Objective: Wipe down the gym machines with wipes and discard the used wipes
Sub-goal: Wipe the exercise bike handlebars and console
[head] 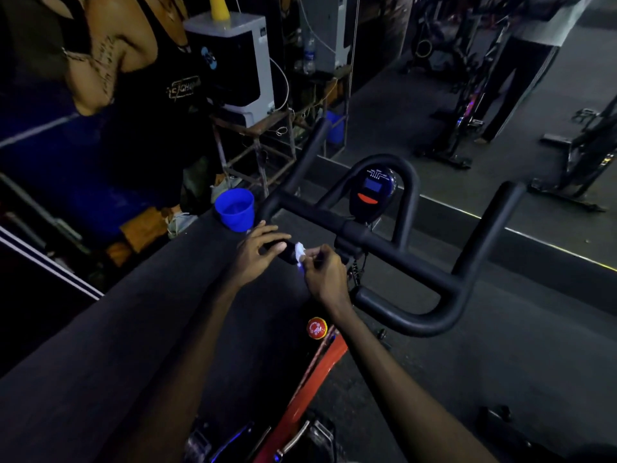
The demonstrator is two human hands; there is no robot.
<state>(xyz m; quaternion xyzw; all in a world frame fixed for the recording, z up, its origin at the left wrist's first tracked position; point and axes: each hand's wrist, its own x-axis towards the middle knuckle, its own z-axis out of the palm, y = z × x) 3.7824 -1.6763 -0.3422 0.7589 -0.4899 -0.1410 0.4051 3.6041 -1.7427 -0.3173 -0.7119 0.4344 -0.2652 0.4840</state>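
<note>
At the near left end of the handlebar [384, 243], I have a small white wipe [300, 253] pinched between the thumb and fingertips of my right hand [325, 274], pressed against the dark grip. My left hand [258, 250] lies over the tip of that same grip with its fingers straight and spread, holding nothing. I judge it is there to steady the bar while the wipe rubs along it. The wipe is bunched into a wad, probably so it gives a firm edge on the rounded grip.

A blue cup [234, 208] stands on the dark surface [133, 329] just beyond my left hand, within easy reach. Whether it holds liquid or is meant for used wipes I cannot tell. The little screen [372, 192] sits inside the handlebar loop, and the red knob [316, 328] and red frame [317, 385] lie below my right wrist.

The light is very dim. My fingers hide most of the grip end, so how much of it is clean is not visible. The bike's lower part is cut off at the bottom edge, and the person [133, 78] standing at the left shows only as a torso.
</note>
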